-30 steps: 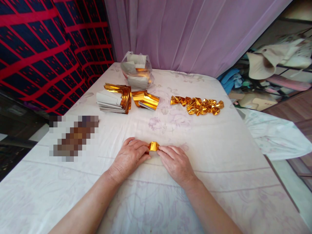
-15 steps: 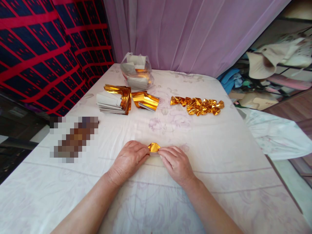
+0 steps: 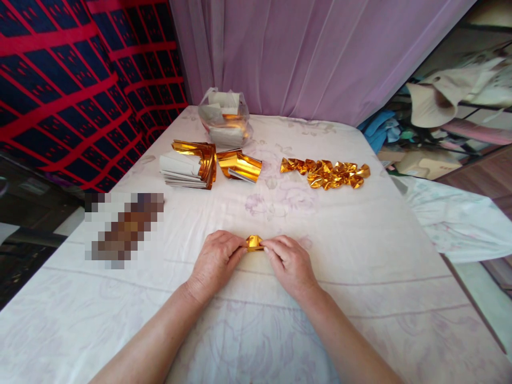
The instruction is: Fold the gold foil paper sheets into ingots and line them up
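Observation:
A small folded piece of gold foil paper (image 3: pixel 254 243) lies between my two hands, just above the cloth near the table's middle. My left hand (image 3: pixel 219 258) pinches its left end between thumb and fingers. At the right end, my right hand (image 3: pixel 290 264) grips it the same way. Farther back sits a stack of gold foil sheets (image 3: pixel 188 168) with pale undersides, and beside it some loose curled gold sheets (image 3: pixel 242 164). To the right, several folded gold foil pieces (image 3: pixel 326 173) are grouped in a crinkled row.
A clear plastic bag (image 3: pixel 226 120) with more paper stands at the back of the cloth-covered table (image 3: pixel 360 240). A blurred-out item (image 3: pixel 126 229) lies at left. A purple curtain (image 3: pixel 320 58) hangs behind; cluttered shelves (image 3: pixel 452 133) stand at right.
A gold lower edge now shows along the foil piece where a pale edge showed before. Both hands keep hold of its ends; the view has shifted slightly.

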{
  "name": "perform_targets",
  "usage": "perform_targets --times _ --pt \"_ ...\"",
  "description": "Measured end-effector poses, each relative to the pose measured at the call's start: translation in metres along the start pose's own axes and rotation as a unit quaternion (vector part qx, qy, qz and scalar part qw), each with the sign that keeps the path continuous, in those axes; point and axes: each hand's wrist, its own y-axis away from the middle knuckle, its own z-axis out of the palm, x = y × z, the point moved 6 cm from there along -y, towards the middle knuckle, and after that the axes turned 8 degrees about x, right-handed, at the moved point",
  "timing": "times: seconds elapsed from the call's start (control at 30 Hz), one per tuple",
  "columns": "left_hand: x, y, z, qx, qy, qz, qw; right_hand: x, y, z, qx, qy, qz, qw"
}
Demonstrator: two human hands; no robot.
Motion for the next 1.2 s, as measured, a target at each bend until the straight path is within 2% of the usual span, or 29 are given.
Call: perform_targets --times 0.27,0.43,0.7,0.97,1.2 --pt "-0.0024 -0.0046 0.0025 -0.031 -0.052 -0.049 0.997 0.0013 -0.0054 0.0032 -0.009 0.046 0.049 0.998" --pt "-0.0022 -0.005 0.0039 -0.028 -0.082 -0.082 0.993 0.0016 -0.0058 0.0049 -0.007 0.057 0.056 0.997" --pt "-0.0022 -0.0045 0.0068 -0.037 -0.1 -0.075 0.992 0.0043 -0.0048 0.0057 0.013 0.061 0.059 0.996" --pt "-0.0004 -0.0004 0.0067 -0.015 -0.109 -0.027 0.994 0.0037 -0.0041 0.0061 0.012 0.053 0.046 0.997" --pt "0.0011 -0.0004 0.0039 -0.009 -0.08 -0.035 0.996 -0.0036 -0.0063 0.0082 -0.012 0.118 0.04 0.992"
